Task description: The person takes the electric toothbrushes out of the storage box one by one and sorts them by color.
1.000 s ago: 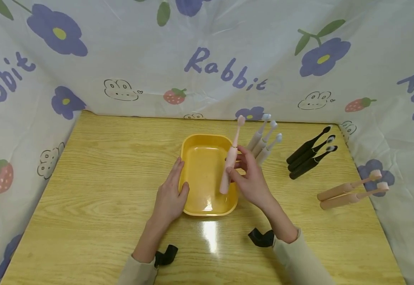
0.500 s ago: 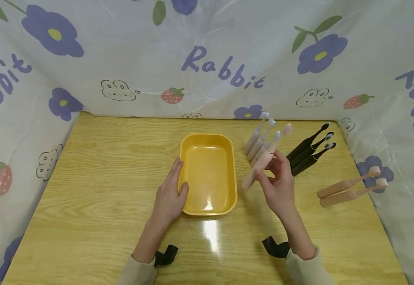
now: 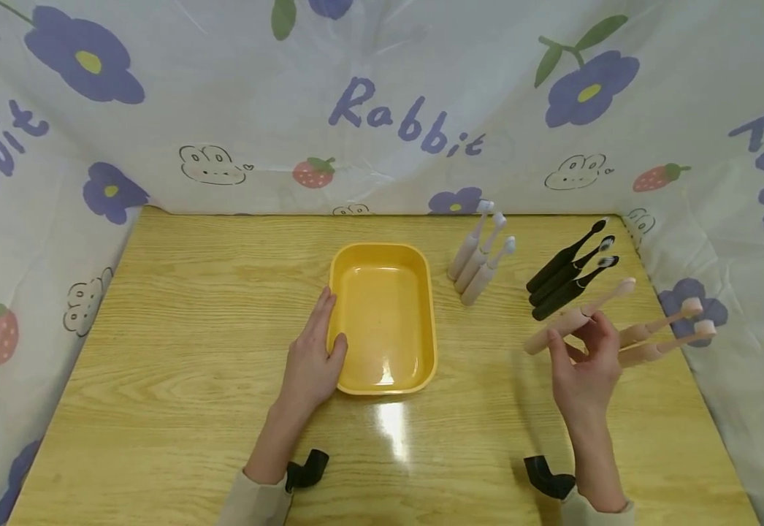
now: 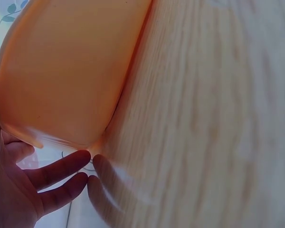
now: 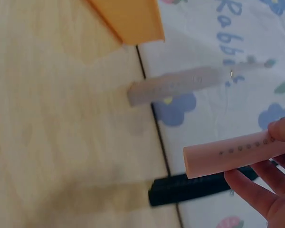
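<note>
My right hand (image 3: 586, 376) pinches a pale pink electric toothbrush (image 5: 228, 154) by its handle, between thumb and fingers. It is held above the right part of the table, with the brush head pointing to the back right. Just behind the hand lie two peach-pink toothbrushes (image 3: 648, 332), their handles partly hidden by it. At the left side of a yellow tray (image 3: 432, 329), my left hand (image 3: 310, 365) rests with its fingers extended along the outer wall and the thumb over the rim. In the left wrist view those fingers (image 4: 64, 171) look nearly straight.
Beyond the tray's right side are several pale grey-white toothbrushes (image 3: 480, 274) in a row. Black toothbrushes (image 3: 559, 281) sit farther right, close to the held one. A printed cloth (image 3: 257, 109) rises behind and beside the wooden table (image 3: 211, 292).
My right hand has carried the pink toothbrush from over the tray to the right, past the white and black ones, tilting it more level. The left hand has stayed on the tray.
</note>
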Demonstrator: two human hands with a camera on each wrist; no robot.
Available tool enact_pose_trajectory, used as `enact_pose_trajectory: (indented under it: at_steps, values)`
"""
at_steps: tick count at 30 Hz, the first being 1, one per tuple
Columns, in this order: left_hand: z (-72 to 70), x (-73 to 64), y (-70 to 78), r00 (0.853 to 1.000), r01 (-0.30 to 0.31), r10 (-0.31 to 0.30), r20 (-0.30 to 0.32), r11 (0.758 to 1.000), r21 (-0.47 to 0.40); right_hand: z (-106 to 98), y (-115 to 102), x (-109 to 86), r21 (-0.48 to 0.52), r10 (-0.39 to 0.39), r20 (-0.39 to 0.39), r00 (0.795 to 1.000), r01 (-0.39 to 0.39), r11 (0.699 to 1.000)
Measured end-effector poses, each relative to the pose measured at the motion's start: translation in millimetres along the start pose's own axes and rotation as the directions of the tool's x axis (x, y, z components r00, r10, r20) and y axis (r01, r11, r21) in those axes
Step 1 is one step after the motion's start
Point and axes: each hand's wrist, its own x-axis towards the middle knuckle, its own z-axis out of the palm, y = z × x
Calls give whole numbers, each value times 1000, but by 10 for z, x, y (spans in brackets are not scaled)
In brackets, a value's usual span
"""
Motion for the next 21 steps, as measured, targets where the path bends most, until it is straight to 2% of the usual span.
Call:
enact_pose_trajectory:
  at_steps: [5,10,16,21]
  values:
    - [9,17,24,1000,3,-3,1,1000,-4,-220,173,-129,-55,48,-91,995,-54,997]
    - [24,22,41,1000,8,-8,9,1000,-13,-388,327,-243,-80,139,-181,974,-156,985]
    - [28,29,62,1000,21,-20,13,1000,-17,-564,375,-304,-81,278,-278,920,-311,947]
    - [30,29,65,1000,28,-28,13,1000,-11,-647,427,-310,-96,360,-362,860,-418,903]
